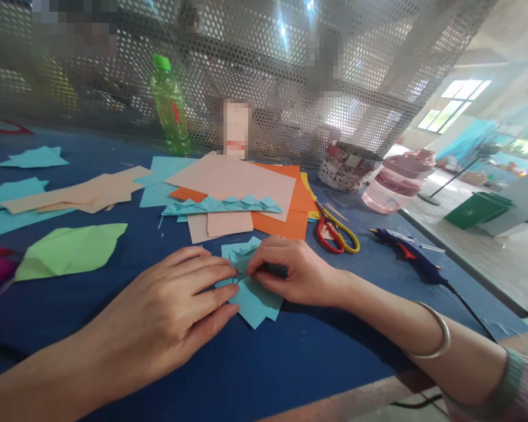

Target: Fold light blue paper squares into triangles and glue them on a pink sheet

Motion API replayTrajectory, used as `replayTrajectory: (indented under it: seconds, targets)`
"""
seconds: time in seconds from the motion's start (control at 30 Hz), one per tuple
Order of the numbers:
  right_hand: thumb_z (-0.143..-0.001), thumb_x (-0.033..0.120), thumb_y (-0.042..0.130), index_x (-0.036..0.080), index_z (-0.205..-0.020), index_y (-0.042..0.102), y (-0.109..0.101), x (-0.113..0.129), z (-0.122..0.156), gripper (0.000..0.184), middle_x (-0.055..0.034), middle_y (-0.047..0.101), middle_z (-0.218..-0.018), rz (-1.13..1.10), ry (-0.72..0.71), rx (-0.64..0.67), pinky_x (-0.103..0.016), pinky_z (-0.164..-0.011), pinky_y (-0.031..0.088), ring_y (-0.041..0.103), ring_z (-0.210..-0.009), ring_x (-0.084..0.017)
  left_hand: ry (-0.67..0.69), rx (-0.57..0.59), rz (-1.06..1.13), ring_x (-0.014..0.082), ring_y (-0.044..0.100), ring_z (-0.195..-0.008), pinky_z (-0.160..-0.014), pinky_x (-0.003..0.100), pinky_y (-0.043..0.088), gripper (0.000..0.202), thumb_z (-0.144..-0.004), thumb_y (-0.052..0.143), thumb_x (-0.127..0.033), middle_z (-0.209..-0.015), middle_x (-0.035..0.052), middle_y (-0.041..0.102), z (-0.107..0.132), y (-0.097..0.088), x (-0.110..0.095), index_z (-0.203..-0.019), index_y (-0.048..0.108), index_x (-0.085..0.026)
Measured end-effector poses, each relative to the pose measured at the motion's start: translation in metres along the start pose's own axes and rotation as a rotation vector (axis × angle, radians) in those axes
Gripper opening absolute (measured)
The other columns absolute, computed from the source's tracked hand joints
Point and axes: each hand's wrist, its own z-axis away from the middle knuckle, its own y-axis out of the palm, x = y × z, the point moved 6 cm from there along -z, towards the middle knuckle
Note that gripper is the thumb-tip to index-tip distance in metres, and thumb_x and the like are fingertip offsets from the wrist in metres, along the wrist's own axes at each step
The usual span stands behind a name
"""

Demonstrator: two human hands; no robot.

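Note:
A folded light blue paper piece lies on the blue table in front of me. My left hand rests on its left part, fingers stretched flat and pressing it down. My right hand has its fingers curled and pinched on the paper's upper fold, and something dark shows under its fingers. A silver bangle circles my right wrist.
Behind the hands lie pink, orange and blue sheets, with a pleated blue strip on top. A green folded paper lies left. Scissors, a blue glue gun, a woven basket, a plastic jar and a green bottle stand around.

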Motion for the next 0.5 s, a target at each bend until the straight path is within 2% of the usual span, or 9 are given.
replayTrajectory:
  seconds: [0.13,0.3,0.5]
  targets:
    - [-0.09,0.006,0.062,0.016,-0.092,0.071,0.0012,0.0015,0.0,0.013,-0.0022,0.072,-0.083,-0.019,0.049,-0.014,-0.025,-0.074,0.055,0.066,-0.078,-0.013,-0.011,0.004,0.005,0.0208,0.073,-0.105,-0.105,0.043,0.044,0.027,-0.108,0.049,-0.024,-0.109,0.0016,0.081,0.0017,0.0001,0.0018,-0.106,0.076,-0.019]
    - [-0.092,0.004,0.059,0.016,-0.095,0.072,0.0018,0.0001,0.001,0.018,-0.0059,0.072,-0.091,0.057,-0.02,0.024,-0.028,-0.08,0.056,0.067,-0.088,-0.016,0.006,-0.001,0.004,0.0202,0.074,-0.101,-0.104,0.041,0.045,0.023,-0.105,0.055,-0.023,-0.107,0.0017,0.081,0.0005,-0.0006,0.0013,-0.104,0.077,-0.017]
    - [-0.093,0.004,0.059,0.013,-0.097,0.072,-0.0012,0.0003,0.0024,0.017,-0.009,0.071,-0.094,0.093,-0.094,0.055,-0.029,-0.081,0.057,0.067,-0.089,-0.017,0.006,-0.011,0.008,0.0206,0.075,-0.099,-0.102,0.041,0.047,0.025,-0.106,0.053,-0.023,-0.104,0.003,0.082,-0.002,-0.0013,-0.0001,-0.102,0.077,-0.016]
